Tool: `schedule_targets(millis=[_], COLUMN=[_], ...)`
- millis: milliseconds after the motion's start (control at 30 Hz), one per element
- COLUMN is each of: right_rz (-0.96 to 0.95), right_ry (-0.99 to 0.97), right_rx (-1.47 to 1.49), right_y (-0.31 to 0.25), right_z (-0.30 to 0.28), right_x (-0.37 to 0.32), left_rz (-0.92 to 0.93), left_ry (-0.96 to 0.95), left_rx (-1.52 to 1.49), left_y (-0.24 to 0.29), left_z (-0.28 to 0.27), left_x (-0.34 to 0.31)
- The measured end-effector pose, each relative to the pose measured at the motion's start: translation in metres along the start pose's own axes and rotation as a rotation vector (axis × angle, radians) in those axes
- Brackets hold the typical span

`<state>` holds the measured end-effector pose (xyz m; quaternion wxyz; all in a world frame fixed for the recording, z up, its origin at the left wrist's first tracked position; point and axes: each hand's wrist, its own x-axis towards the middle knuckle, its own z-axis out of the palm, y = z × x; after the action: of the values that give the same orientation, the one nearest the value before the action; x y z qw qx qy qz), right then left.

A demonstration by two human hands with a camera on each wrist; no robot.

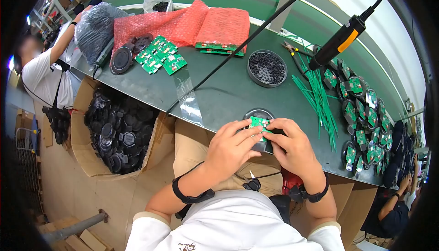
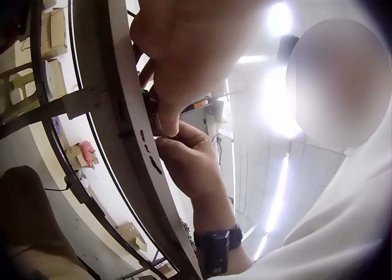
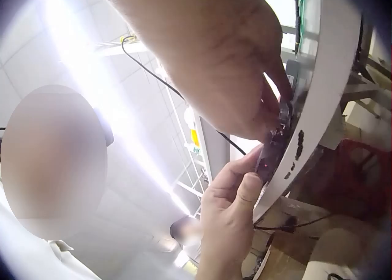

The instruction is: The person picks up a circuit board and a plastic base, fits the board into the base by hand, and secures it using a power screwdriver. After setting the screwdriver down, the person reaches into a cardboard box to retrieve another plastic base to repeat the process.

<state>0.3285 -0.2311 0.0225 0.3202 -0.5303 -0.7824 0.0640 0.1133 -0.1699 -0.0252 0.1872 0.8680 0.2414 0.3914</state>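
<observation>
At the near table edge, a green circuit board (image 1: 259, 122) lies over a round black plastic housing (image 1: 259, 112). My left hand (image 1: 231, 149) grips the housing from the left, its fingers reaching across onto the board and the thumb at the near side. From the right, my right hand (image 1: 295, 148) pinches the board's right edge between thumb and fingertips. In the right wrist view, both hands meet at the dark housing (image 3: 267, 160), the left thumb against its side. Fingers hide much of the board and housing.
A black dish (image 1: 267, 84) of small black parts sits ahead, near pliers (image 1: 295, 56) and green cable ties (image 1: 320, 104). An electric screwdriver (image 1: 338, 43) hangs above. Board-fitted housings (image 1: 361, 114) crowd the right; loose boards (image 1: 160, 54) and a carton (image 1: 87, 150) of housings are left.
</observation>
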Motion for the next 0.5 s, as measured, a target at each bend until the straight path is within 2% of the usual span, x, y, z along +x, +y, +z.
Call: schedule_targets(millis=[100, 167, 200, 500], right_rz=[-0.007, 0.160, 0.149, 0.232], right_ry=[-0.027, 0.096, 0.123, 0.092], right_rx=[0.048, 0.130, 0.098, 0.034], right_y=[0.003, 0.002, 0.002, 0.007], right_z=[-0.001, 0.005, 0.006, 0.012], right_x=[-0.001, 0.000, 0.004, 0.007], left_rz=[0.017, -0.024, -0.024, -0.071], left_ry=[-0.031, -0.016, -0.016, 0.023], left_rx=[0.051, -0.026, -0.027, -0.046], left_y=[0.004, 0.004, 0.004, 0.007], left_z=[-0.001, 0.004, 0.007, 0.007], left_x=[0.001, 0.002, 0.002, 0.004])
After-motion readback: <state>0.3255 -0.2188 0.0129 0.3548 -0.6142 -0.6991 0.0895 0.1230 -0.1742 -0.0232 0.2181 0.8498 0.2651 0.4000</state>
